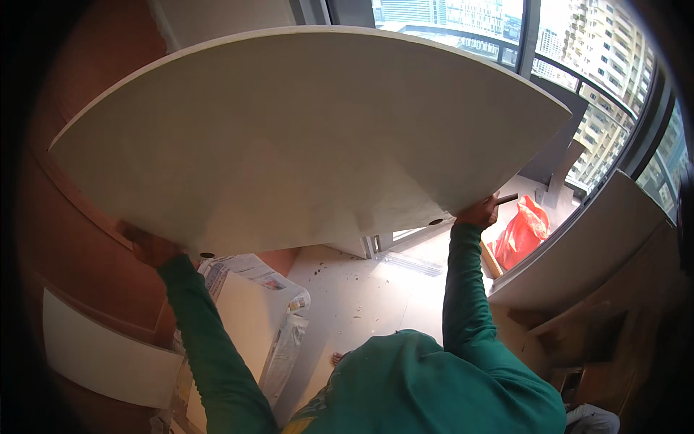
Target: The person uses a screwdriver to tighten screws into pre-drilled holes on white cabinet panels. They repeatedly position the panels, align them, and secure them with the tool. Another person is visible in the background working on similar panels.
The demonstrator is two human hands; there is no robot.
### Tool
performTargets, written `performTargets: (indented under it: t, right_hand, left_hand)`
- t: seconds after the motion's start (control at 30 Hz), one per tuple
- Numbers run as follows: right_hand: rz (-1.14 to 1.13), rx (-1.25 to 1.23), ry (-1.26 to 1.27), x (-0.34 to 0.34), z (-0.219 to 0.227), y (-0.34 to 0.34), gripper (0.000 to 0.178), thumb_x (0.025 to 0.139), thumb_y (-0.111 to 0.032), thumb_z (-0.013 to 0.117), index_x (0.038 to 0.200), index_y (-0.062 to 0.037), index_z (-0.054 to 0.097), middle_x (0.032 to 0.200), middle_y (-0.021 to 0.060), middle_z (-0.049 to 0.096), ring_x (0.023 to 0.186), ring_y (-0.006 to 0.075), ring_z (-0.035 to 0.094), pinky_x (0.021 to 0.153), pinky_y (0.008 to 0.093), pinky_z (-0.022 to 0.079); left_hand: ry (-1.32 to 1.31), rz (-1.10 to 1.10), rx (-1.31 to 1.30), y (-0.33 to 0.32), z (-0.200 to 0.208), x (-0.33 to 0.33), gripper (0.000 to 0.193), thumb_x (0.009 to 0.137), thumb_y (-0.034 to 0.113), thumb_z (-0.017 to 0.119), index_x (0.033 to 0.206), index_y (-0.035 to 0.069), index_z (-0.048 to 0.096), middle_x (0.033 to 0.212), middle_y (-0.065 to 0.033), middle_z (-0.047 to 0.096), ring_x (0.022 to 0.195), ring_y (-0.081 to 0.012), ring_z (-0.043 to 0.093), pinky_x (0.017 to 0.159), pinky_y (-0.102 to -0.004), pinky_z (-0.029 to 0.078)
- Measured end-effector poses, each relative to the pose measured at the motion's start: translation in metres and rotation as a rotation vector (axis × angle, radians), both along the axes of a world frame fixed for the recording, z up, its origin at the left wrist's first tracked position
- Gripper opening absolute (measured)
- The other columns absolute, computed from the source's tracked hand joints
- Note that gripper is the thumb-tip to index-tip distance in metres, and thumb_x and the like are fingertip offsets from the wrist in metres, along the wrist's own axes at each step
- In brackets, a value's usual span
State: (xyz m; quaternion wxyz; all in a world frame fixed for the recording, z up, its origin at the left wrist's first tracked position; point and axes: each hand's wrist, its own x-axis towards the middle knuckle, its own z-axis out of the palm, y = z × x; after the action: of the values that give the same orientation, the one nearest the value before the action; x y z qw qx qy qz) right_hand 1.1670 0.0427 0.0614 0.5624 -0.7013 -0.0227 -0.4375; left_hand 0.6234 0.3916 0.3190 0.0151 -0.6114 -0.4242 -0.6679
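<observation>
A large flat pale panel point(311, 137) is held up before me and fills much of the upper view, its edges bent by the lens. My left hand point(150, 244) is closed on the panel's lower left edge, partly in shadow. At the lower right edge, my right hand point(478, 213) grips the panel. A short dark stick-like piece point(507, 198) juts out from that hand; its kind cannot be made out. Near each hand, a small dark round hole point(207, 254) shows close to the panel's lower edge.
Wrapped boards point(242, 311) lie below my left arm, beside a white panel point(108, 351) and a reddish-brown wall point(94, 267). To the right stand a red bag point(522, 233) and leaning boards point(585, 239). Debris dots the pale floor point(347, 289). Windows point(463, 18) lie beyond.
</observation>
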Motion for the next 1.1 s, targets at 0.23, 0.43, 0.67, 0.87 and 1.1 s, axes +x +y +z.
performTargets:
  t: [0.23, 0.43, 0.67, 0.87, 1.1]
  right_hand:
    - [0.595, 1.403, -0.144, 0.007, 0.125, -0.012, 0.036, 0.103, -0.034, 0.060, 0.112, -0.0003, 0.068, 0.106, 0.0133, 0.072, 0.091, 0.0279, 0.072, 0.082, 0.0418, 0.061]
    - [0.417, 1.055, -0.289, 0.023, 0.184, -0.007, 0.045, 0.101, -0.039, 0.056, 0.117, 0.0011, 0.066, 0.111, 0.0170, 0.070, 0.096, 0.0346, 0.072, 0.084, 0.0498, 0.061]
    - [0.758, 1.372, -0.524, -0.006, 0.312, 0.003, 0.052, 0.100, -0.044, 0.053, 0.122, 0.0028, 0.064, 0.114, 0.0194, 0.069, 0.099, 0.0382, 0.070, 0.089, 0.0550, 0.059]
    - [0.764, 1.316, -0.318, -0.038, 0.284, 0.020, 0.054, 0.101, -0.042, 0.052, 0.118, 0.0080, 0.064, 0.122, 0.0216, 0.064, 0.107, 0.0342, 0.065, 0.091, 0.0531, 0.057]
    - [0.343, 0.762, -0.170, 0.013, 0.261, 0.019, 0.046, 0.101, -0.044, 0.055, 0.114, -0.0005, 0.062, 0.110, 0.0178, 0.066, 0.096, 0.0306, 0.067, 0.079, 0.0462, 0.057]
  left_hand:
    - [-0.809, -0.434, -0.071, -0.011, 0.072, 0.063, 0.077, 0.098, 0.074, 0.040, 0.150, 0.016, 0.038, 0.145, -0.0112, 0.049, 0.129, -0.0274, 0.054, 0.115, -0.0356, 0.046]
    - [-0.910, -0.603, 0.081, 0.028, 0.101, 0.066, 0.063, 0.100, 0.057, 0.051, 0.139, 0.010, 0.037, 0.138, -0.0126, 0.048, 0.126, -0.0273, 0.055, 0.113, -0.0374, 0.050]
    - [-0.877, -0.613, 0.109, 0.036, 0.129, 0.069, 0.054, 0.101, 0.044, 0.061, 0.130, 0.005, 0.037, 0.131, -0.0138, 0.048, 0.126, -0.0267, 0.054, 0.112, -0.0390, 0.052]
    - [-0.536, -0.205, 0.104, 0.103, 0.098, 0.004, 0.055, 0.103, 0.038, 0.063, 0.135, 0.001, 0.038, 0.139, -0.0191, 0.043, 0.130, -0.0293, 0.052, 0.113, -0.0448, 0.052]
    - [-0.953, -0.610, 0.101, 0.050, 0.069, 0.037, 0.062, 0.108, 0.053, 0.031, 0.147, 0.004, 0.032, 0.153, -0.0249, 0.039, 0.139, -0.0339, 0.045, 0.117, -0.0445, 0.044]
